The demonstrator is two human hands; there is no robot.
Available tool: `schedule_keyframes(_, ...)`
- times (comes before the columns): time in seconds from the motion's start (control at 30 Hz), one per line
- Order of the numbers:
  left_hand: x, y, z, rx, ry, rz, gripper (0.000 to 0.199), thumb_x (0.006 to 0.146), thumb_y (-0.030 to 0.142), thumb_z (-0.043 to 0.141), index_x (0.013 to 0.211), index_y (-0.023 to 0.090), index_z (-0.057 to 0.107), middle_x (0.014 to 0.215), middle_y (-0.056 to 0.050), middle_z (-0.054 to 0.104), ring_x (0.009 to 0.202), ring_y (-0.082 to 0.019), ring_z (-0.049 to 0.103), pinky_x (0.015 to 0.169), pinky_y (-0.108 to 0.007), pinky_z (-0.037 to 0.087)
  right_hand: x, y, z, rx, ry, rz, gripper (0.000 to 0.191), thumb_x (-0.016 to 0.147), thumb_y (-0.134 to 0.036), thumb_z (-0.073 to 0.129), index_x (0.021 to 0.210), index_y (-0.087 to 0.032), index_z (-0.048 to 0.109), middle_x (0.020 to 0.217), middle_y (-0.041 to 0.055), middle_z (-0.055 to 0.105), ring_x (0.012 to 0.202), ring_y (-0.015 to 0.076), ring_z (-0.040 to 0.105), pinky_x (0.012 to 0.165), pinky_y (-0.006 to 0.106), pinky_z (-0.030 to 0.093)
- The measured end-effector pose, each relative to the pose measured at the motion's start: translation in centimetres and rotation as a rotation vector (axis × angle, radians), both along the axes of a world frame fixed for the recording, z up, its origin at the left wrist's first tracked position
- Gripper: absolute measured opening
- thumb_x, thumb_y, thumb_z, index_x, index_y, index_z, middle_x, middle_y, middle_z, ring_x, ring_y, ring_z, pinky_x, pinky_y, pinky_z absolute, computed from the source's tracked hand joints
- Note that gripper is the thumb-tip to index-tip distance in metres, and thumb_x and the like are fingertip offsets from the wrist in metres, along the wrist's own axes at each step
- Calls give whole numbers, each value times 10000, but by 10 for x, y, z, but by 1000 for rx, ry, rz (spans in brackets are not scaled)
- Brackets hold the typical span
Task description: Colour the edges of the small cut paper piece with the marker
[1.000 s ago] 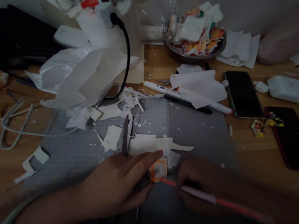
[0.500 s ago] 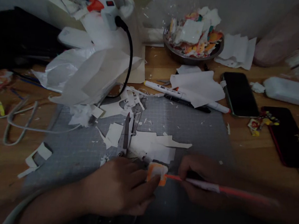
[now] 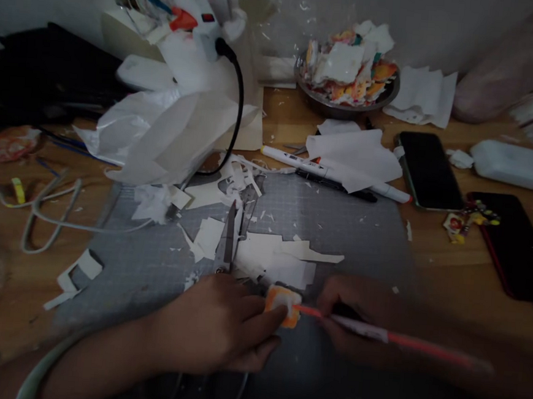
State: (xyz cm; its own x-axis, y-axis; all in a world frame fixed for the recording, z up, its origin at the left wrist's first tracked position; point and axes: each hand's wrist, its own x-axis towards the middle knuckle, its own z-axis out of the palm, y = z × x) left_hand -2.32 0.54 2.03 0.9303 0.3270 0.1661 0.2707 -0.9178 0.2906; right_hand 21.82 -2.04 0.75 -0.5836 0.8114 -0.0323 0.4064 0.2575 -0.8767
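Observation:
My left hand (image 3: 219, 325) is closed, its fingertips pressed on a small squarish piece of white paper (image 3: 281, 298) with orange colouring round its edges. Gripped in my right hand (image 3: 349, 320) is a slim red-orange pen (image 3: 425, 347), its tip touching the right part of that piece. A pair of scissors (image 3: 229, 239) lies under my left hand; its blades point away and the handle loops show dimly below the wrist. Past my fingers, white paper cut-offs (image 3: 266, 255) lie in a loose pile on the grey cutting mat (image 3: 360, 237).
A metal bowl (image 3: 342, 110) heaped with coloured paper pieces stands at the back. White markers (image 3: 288, 158) lie partly under a crumpled sheet (image 3: 353, 151). Two phones (image 3: 430, 169) are on the right. At left are a power strip (image 3: 210, 35), a plastic bag (image 3: 125, 121) and a white cable (image 3: 52, 219).
The camera view has shifted slightly, so the scene sits lower and further right. The pen tip has moved further in over the paper piece, which both hands still hold and work on.

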Motion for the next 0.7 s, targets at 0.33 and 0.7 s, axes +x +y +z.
schedule_keyframes(0.33, -1, 0, -1, -106, 31, 4, 235, 872, 196, 410, 1089, 146, 484, 650, 23, 633, 465, -129, 548, 438, -277, 356, -1, -3, 0, 64, -30, -71, 74, 713, -118, 512, 740, -186, 519, 642, -15, 583, 532, 89, 498, 502, 201, 371)
schedule_keyframes(0.7, -1, 0, 2, -134, 33, -9, 256, 925, 227, 366, 1092, 98, 510, 653, 10, 635, 481, -129, 558, 423, -265, 372, -2, -1, 7, -31, 2, -129, 117, 694, -98, 531, 730, -209, 529, 609, -27, 586, 485, 84, 503, 442, 192, 378)
